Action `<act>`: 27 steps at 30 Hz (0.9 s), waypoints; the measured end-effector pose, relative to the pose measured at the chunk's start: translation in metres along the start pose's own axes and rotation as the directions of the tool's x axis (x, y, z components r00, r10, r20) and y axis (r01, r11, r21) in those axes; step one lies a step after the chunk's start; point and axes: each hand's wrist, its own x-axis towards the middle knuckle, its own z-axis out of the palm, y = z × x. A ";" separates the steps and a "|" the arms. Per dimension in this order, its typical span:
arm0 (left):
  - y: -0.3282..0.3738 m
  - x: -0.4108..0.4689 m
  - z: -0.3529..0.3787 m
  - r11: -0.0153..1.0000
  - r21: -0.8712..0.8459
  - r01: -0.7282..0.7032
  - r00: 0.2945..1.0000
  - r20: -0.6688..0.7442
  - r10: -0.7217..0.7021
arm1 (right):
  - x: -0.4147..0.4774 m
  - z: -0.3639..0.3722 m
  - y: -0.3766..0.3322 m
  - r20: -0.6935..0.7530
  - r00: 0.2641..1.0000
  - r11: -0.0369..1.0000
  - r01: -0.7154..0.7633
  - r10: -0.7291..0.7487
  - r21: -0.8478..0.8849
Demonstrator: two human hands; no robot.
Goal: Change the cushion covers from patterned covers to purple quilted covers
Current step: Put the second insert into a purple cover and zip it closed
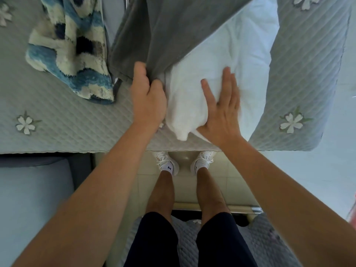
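Landmark = white cushion insert (194, 101), lying on the quilted spread (57, 128) at its near edge; near corner points at the person, long axis runs away and to the right, far-left part hidden under the grey cover (173, 29). L hand (148, 95) sits just left of the insert, fingers and thumb curled tight on the cover's hem, pinching a fold; R hand (221, 106) lies on top of the insert nr its near corner, fingers straight and spread, palm pressing down, gripping nothing. Cover's open edge crosses the insert on a slant, so approx. the near half is bare; can't tell if the cover is coming off or going on, prob. coming off. What matters: hem is at the L hand, insert is pinned by the R, so any pull runs along the long axis, away from the R palm. Shaggy blue-and-white patterned cover (71, 54) lies crumpled well left of the insert, looks empty; quilted cushion (300, 74) w/ flower motif lies just right of it, touching or not I can't say.
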 end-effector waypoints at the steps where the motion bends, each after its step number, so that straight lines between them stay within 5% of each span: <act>1: 0.000 0.000 -0.002 1.000 -0.007 0.007 1.000 0.019 -0.007 | 0.011 -0.004 0.000 -0.003 0.999 0.998 -0.038 0.038 0.044; 3: -0.004 -0.001 -0.003 0.998 -0.024 0.053 0.997 0.058 -0.051 | 0.035 -0.023 0.004 0.003 0.980 0.958 -0.195 0.199 0.210; 6: -0.014 -0.009 -0.003 0.995 0.039 0.091 0.988 0.120 -0.095 | 0.078 -0.055 0.010 -0.139 0.834 0.790 -0.433 0.534 0.434; 8: -0.012 -0.014 0.000 0.993 -0.011 0.117 0.986 0.119 -0.114 | 0.099 -0.070 0.013 -0.248 0.776 0.785 -0.451 0.580 0.424; 11: 0.010 -0.012 0.002 0.990 -0.100 0.099 0.995 0.043 -0.095 | 0.101 -0.070 0.003 -0.162 0.914 0.920 -0.341 0.373 0.195; 13: 0.019 -0.001 -0.001 1.000 -0.003 0.022 0.998 -0.057 -0.022 | 0.092 -0.052 -0.016 -0.031 0.984 0.984 -0.175 0.176 0.031; 16: 0.015 0.011 -0.009 0.953 0.268 -0.142 0.977 -0.115 0.178 | 0.096 -0.023 -0.044 -0.027 1.000 0.998 -0.006 0.005 -0.057; 19: 0.017 0.005 -0.010 0.841 0.389 -0.376 0.920 0.051 0.388 | 0.120 -0.012 -0.054 0.184 0.983 0.986 0.019 0.012 -0.164; 23: 0.016 0.028 -0.010 0.903 0.373 -0.215 0.966 -0.052 0.252 | 0.152 -0.011 -0.049 0.312 0.950 1.000 0.011 -0.004 -0.020; 25: 0.010 0.043 -0.011 0.910 0.404 -0.094 0.988 -0.076 0.136 | 0.148 -0.021 -0.035 0.487 0.874 0.974 -0.117 0.008 0.193; 27: 0.001 0.052 -0.014 0.863 0.500 -0.073 0.993 -0.049 0.112 | 0.123 -0.037 -0.013 0.564 0.825 0.797 -0.370 0.044 0.478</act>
